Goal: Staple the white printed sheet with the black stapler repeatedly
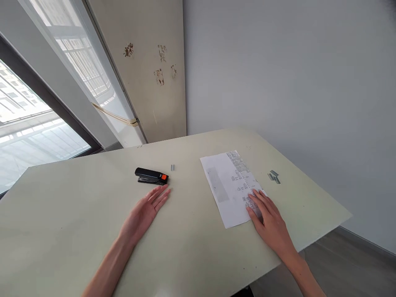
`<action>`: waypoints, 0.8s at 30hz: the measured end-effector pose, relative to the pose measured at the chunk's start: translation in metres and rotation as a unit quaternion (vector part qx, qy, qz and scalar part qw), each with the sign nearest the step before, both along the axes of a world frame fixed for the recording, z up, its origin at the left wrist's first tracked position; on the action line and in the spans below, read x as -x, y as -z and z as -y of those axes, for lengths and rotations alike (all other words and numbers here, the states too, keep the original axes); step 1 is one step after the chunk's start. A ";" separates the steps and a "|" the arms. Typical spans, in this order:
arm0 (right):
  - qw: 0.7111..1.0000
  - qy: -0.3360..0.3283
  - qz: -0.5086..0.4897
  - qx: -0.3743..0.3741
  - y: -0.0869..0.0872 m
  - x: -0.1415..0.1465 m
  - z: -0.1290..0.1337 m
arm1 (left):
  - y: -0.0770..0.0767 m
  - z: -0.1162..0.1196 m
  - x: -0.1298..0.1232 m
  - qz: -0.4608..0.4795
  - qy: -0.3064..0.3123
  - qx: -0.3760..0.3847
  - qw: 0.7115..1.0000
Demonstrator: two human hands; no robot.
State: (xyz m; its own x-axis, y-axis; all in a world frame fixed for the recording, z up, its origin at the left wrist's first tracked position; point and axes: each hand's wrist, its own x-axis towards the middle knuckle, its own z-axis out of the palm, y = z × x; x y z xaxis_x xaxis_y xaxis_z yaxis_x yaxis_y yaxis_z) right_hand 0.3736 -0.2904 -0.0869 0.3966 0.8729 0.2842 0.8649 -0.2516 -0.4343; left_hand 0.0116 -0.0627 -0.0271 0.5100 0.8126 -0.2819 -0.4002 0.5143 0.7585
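Note:
My left hand (147, 209) rests on the table, palm turned up, fingers stretched out and holding nothing. Its fingertips lie just below a black stapler (150, 175) with an orange patch near its right end. Beside the stapler's upper right sits a small strip of staples (172, 167). On the right, my right hand (269, 218) lies with spread fingers on the lower right part of the white paper (221, 185), covering some of its print. Whether the paper is one sheet or more, I cannot tell.
Several staple strips (274, 177) lie in a loose group right of the paper. The pale table (192, 255) has its far edge near a cabinet panel (154, 103) with worn brown spots and a grey wall (278, 74). A window (27, 115) is at the left.

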 end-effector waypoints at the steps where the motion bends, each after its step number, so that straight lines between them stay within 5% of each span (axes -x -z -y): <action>1: 1.000 0.002 -0.002 0.001 0.000 0.000 0.000 | -0.001 0.000 -0.001 0.003 0.006 -0.005 1.000; 15: 1.000 -0.020 0.007 -0.013 -0.003 0.009 0.005 | -0.006 -0.009 -0.002 -0.028 -0.086 -0.018 0.996; 20: 0.998 -0.062 -0.002 -0.027 -0.004 0.039 0.018 | -0.011 -0.004 -0.002 -0.039 -0.079 -0.030 0.996; 24: 0.993 -0.114 -0.036 -0.025 -0.014 0.079 0.033 | -0.012 0.011 -0.007 -0.151 -0.064 -0.145 0.976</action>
